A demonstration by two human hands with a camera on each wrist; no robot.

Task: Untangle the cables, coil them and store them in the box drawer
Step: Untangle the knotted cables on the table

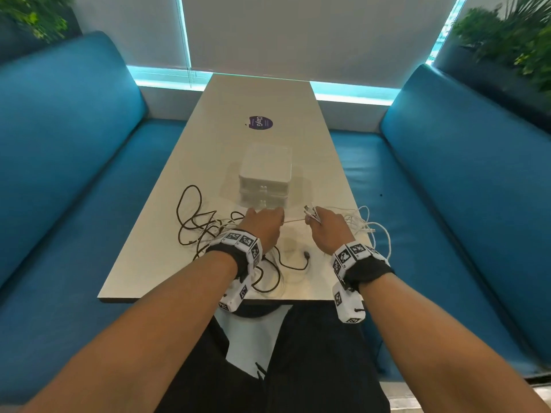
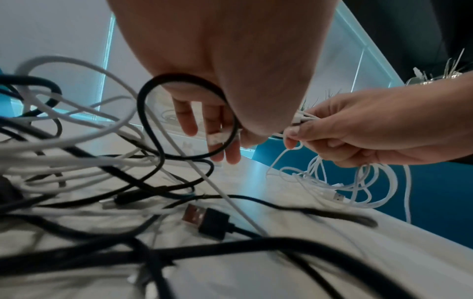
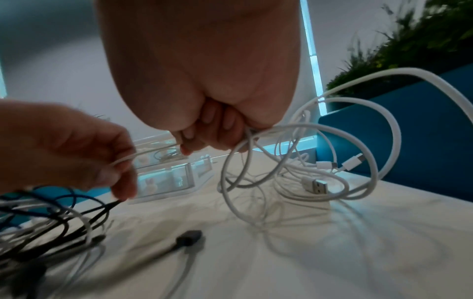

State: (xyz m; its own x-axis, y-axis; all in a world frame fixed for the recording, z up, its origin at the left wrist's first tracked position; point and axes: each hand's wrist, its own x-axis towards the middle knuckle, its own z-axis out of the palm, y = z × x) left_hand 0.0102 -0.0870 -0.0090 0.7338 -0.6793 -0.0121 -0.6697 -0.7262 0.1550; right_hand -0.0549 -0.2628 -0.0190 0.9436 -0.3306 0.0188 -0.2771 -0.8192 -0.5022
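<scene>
A white two-drawer box (image 1: 264, 174) stands mid-table with both drawers shut. My left hand (image 1: 262, 223) hovers just in front of it and pinches a thin white cable (image 1: 293, 221) that runs across to my right hand (image 1: 323, 226). A black cable loop (image 2: 153, 121) hangs round the left hand (image 2: 220, 137). The right hand (image 3: 210, 129) is a fist round a bundle of white cables (image 3: 294, 161), with plug ends sticking out above it. Loose white loops (image 1: 368, 228) trail to the table's right edge. A black and white tangle (image 1: 193, 225) lies at the left.
A black USB plug (image 1: 306, 255) lies near the front edge between my wrists. A purple sticker (image 1: 261, 123) is on the table beyond the box. Blue benches (image 1: 74, 162) flank the narrow table (image 1: 155, 263). Plants stand in both far corners.
</scene>
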